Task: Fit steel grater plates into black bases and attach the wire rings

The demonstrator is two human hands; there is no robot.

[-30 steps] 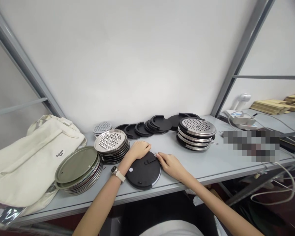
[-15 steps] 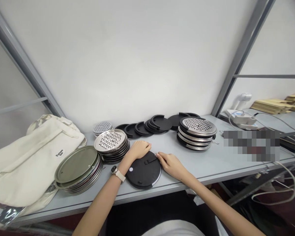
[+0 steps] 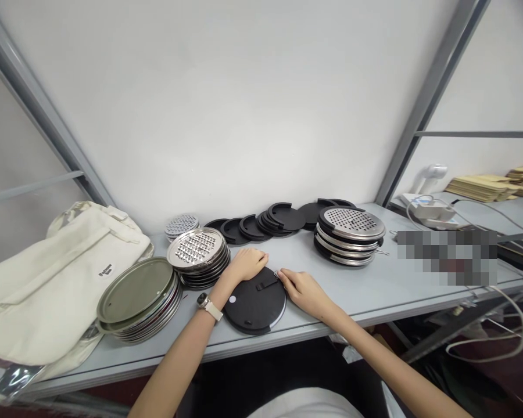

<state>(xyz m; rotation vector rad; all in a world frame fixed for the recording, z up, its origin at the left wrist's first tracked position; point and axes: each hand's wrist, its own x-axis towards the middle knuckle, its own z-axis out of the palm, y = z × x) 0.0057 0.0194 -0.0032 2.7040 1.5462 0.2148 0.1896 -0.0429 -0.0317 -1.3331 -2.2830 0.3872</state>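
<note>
A round black disc (image 3: 255, 305) with a white dot and a small strap-like piece lies near the table's front edge. My left hand (image 3: 247, 264) rests on its upper left rim, fingers bent together over the edge. At the upper right rim, my right hand (image 3: 298, 287) pinches a small metal loop (image 3: 276, 274). Left of the disc is a stack of round metal graters (image 3: 197, 251). Farther right stands a stack of grater discs with black holders (image 3: 352, 223). Several black round holders (image 3: 287, 217) lie in a row behind my hands.
Green and metal round plates (image 3: 135, 290) are stacked at the left, beside a cream cloth bag (image 3: 70, 267). A smaller grater stack (image 3: 182, 225) sits by the wall. Grey frame posts (image 3: 436, 87) flank the table (image 3: 401, 278); cables and wooden pieces (image 3: 479, 187) are at the right.
</note>
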